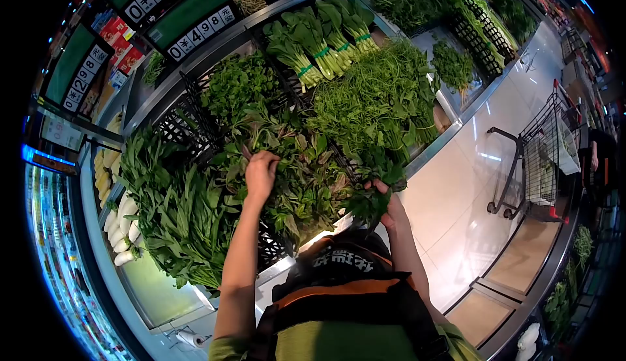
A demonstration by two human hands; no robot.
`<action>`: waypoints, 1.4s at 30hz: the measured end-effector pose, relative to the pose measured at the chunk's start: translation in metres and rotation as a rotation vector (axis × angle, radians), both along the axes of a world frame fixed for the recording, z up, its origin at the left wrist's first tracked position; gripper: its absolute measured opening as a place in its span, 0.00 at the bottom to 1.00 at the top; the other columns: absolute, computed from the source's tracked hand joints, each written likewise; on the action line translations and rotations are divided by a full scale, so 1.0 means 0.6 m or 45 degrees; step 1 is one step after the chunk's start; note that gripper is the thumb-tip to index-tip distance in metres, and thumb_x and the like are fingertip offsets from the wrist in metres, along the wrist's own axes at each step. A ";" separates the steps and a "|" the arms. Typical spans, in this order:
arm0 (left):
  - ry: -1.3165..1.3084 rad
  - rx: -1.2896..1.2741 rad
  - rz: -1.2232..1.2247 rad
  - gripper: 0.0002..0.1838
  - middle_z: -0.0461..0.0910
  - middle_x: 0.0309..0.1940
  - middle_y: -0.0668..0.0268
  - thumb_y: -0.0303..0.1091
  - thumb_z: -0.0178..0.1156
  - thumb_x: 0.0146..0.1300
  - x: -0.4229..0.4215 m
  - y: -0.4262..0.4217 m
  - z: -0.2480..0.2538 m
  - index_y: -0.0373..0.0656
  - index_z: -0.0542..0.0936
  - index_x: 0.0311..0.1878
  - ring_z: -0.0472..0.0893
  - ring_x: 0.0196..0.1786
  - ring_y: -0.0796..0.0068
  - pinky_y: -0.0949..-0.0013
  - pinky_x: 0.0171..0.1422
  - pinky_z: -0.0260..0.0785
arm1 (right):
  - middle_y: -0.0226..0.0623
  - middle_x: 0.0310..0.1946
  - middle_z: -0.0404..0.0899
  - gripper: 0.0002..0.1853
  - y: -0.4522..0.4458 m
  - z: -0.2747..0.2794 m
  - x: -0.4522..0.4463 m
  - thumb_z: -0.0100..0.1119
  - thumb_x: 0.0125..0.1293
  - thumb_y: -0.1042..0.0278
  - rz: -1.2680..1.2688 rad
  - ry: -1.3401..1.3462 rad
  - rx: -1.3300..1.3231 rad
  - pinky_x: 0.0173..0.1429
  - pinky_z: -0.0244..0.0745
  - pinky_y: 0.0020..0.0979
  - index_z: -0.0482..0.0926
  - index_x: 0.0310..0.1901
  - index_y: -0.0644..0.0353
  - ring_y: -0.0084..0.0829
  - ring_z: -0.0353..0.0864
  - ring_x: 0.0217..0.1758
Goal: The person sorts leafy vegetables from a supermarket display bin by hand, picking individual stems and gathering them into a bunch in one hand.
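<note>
My left hand (261,173) is closed at the upper left of a heap of purple-tinged leafy greens (306,178), its fingers pinching a leaf or stem among them. Off to the right, my right hand (390,206) grips a bunch of dark green leafy greens (366,199) at the heap's front right corner. Its fingers are partly covered by the leaves. Long-leaved greens (189,211) lie left of my left forearm. Beyond both hands are a pile of fine-stemmed greens (372,100) and a heap of small-leaved greens (240,87).
Banded bunches of leafy greens (319,45) lie at the back. White radishes (121,227) are at the left, below price signs (199,32). A shopping cart (541,146) stands on the tiled floor (450,191) to the right. Black crate mesh (268,247) shows near my body.
</note>
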State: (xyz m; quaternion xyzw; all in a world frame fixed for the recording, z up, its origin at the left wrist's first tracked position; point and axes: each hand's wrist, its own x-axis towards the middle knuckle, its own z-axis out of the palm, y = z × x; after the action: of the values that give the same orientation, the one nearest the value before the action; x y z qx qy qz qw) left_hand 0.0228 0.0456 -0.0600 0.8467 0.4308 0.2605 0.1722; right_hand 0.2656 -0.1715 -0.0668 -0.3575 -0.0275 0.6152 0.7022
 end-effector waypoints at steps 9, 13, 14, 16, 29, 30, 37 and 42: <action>-0.102 0.072 0.108 0.07 0.79 0.38 0.59 0.22 0.64 0.53 -0.010 -0.005 0.017 0.37 0.82 0.36 0.78 0.45 0.56 0.61 0.50 0.70 | 0.32 0.35 0.80 0.12 0.016 0.014 -0.005 0.65 0.60 0.64 0.000 -0.146 -0.145 0.42 0.77 0.28 0.78 0.41 0.60 0.25 0.80 0.38; 0.124 0.409 0.093 0.09 0.78 0.46 0.62 0.26 0.65 0.52 0.014 -0.043 0.046 0.40 0.81 0.38 0.75 0.52 0.56 0.58 0.56 0.67 | 0.32 0.35 0.80 0.10 0.008 0.004 0.016 0.63 0.62 0.64 -0.105 -0.145 -0.161 0.46 0.76 0.28 0.78 0.42 0.59 0.26 0.79 0.39; 0.221 0.541 0.075 0.10 0.78 0.47 0.63 0.28 0.65 0.52 0.028 -0.061 0.056 0.41 0.81 0.39 0.74 0.53 0.56 0.56 0.57 0.66 | 0.32 0.35 0.80 0.10 0.007 0.002 0.023 0.62 0.62 0.64 -0.149 -0.133 -0.162 0.47 0.76 0.29 0.78 0.41 0.59 0.26 0.79 0.39; 0.215 0.436 -0.197 0.13 0.77 0.47 0.58 0.33 0.68 0.47 0.054 -0.106 0.026 0.40 0.80 0.37 0.73 0.55 0.56 0.53 0.61 0.65 | 0.31 0.35 0.80 0.10 0.003 0.001 0.037 0.62 0.62 0.64 -0.173 -0.103 -0.160 0.47 0.76 0.29 0.78 0.41 0.59 0.26 0.79 0.39; 0.699 -0.154 -0.214 0.24 0.72 0.52 0.53 0.23 0.59 0.51 0.130 -0.153 -0.131 0.55 0.72 0.53 0.77 0.47 0.51 0.50 0.53 0.68 | 0.31 0.35 0.80 0.11 -0.007 -0.006 0.030 0.62 0.62 0.61 -0.175 -0.135 -0.144 0.46 0.76 0.29 0.78 0.40 0.59 0.26 0.79 0.38; 0.600 -0.228 -0.164 0.27 0.74 0.48 0.54 0.19 0.60 0.47 0.124 -0.137 -0.112 0.54 0.73 0.52 0.79 0.44 0.54 0.55 0.47 0.73 | 0.31 0.35 0.80 0.12 -0.009 -0.010 0.031 0.62 0.62 0.61 -0.180 -0.135 -0.143 0.46 0.76 0.29 0.78 0.40 0.59 0.26 0.79 0.38; -0.639 -1.315 0.132 0.29 0.75 0.47 0.67 0.17 0.55 0.52 0.026 -0.003 0.080 0.48 0.71 0.59 0.75 0.48 0.69 0.68 0.52 0.69 | 0.31 0.35 0.81 0.11 -0.004 0.002 0.031 0.63 0.62 0.63 -0.192 -0.088 -0.194 0.46 0.76 0.29 0.79 0.42 0.59 0.26 0.80 0.39; -1.141 -1.625 0.337 0.19 0.75 0.48 0.66 0.25 0.54 0.60 -0.022 0.020 0.054 0.42 0.70 0.56 0.77 0.48 0.70 0.64 0.51 0.73 | 0.32 0.36 0.81 0.10 0.016 -0.014 0.023 0.62 0.62 0.65 -0.117 -0.094 -0.127 0.47 0.76 0.29 0.78 0.42 0.60 0.26 0.80 0.39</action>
State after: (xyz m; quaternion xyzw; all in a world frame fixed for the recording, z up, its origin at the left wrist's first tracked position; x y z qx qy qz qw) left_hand 0.0096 0.0574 -0.0275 0.3406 0.4838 0.2976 0.7493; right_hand 0.2794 -0.1620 -0.0749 -0.4155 -0.0064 0.5693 0.7094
